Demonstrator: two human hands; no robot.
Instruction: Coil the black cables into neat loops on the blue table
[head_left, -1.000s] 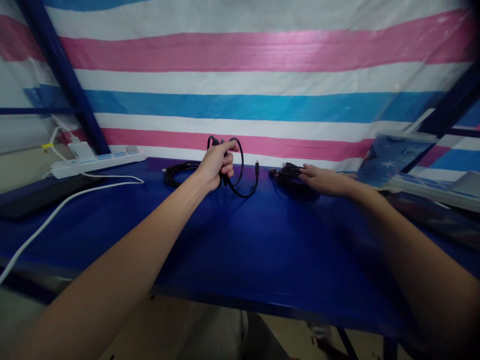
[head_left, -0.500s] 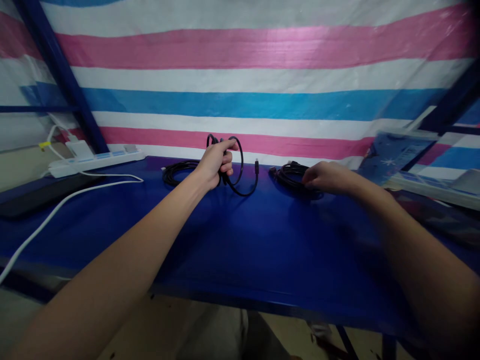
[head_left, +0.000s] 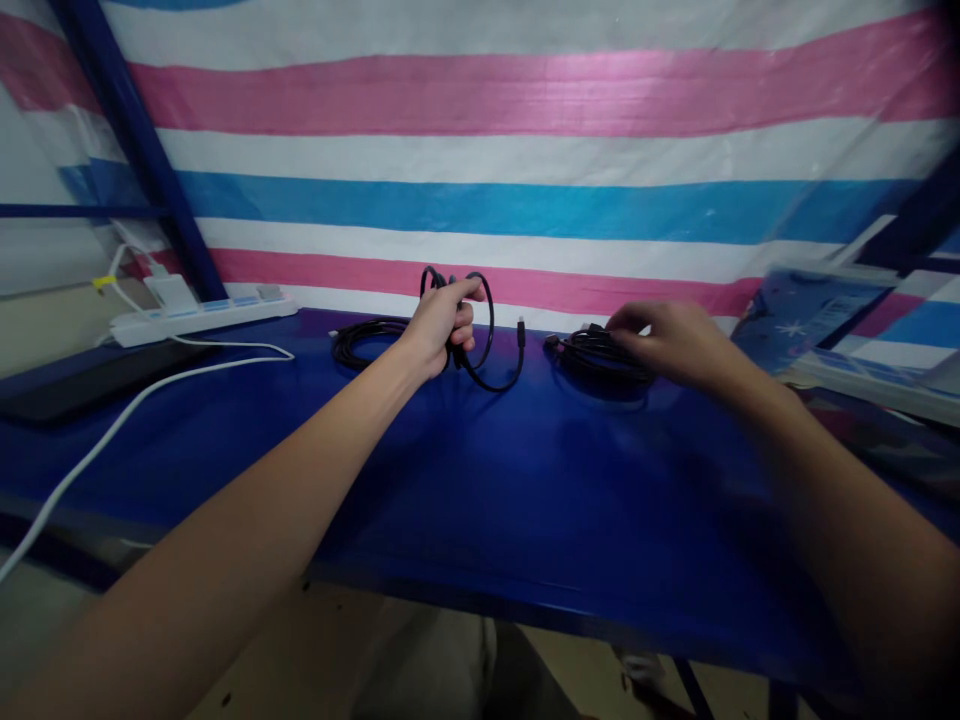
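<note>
Blue desk (head_left: pixel 540 490), kinda glossy, pushed up against a striped sheet (head_left: pixel 480 210) in pink, white and blue, with a dark blue post (head_left: pixel 142 150) leaning into view on the left. At that end there's a white power strip (head_left: pixel 206 322) with a white adapter (head_left: pixel 171 292) plugged in, a white cable (head_left: pixel 112 432) running toward the near edge, and a flat black slab (head_left: pixel 82 385). Container-wise, there's a blue packet or box (head_left: pixel 799 312) propped up on the right with a white star-ish mark; can't tell what's inside.

Left hand (head_left: pixel 442 325) is clamped around a bunched black cable (head_left: pixel 495 387), mid-desk near the back, its connector (head_left: pixel 521 332) poking up. A black coil (head_left: pixel 349 345) lies just left of that. Right hand (head_left: pixel 671 340) is at the right side of another coiled cable (head_left: pixel 600 365) on the desk, thumb and index slightly apart; can't tell if it's actually gripping.
</note>
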